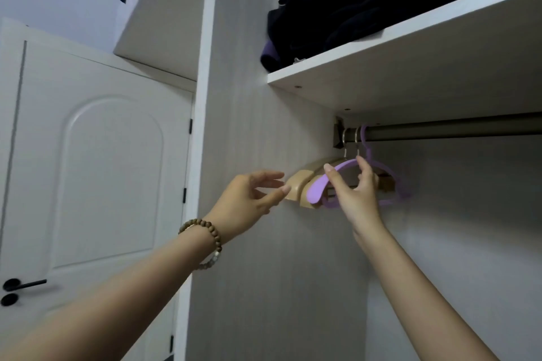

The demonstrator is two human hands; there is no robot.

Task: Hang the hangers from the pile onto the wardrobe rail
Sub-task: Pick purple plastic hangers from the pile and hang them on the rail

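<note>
Left hand (249, 199) touches wooden hanger (299, 187), right hand (355, 193) holds purple hanger (318, 189).

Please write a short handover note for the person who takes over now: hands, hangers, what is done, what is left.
Left hand: open, fingertips at the end of the wooden hangers.
Right hand: holds the purple hanger.
All three hooks are on the rail, at its wall end.
Done: these three.
Left: the pile is out of view, so I cannot tell.
</note>
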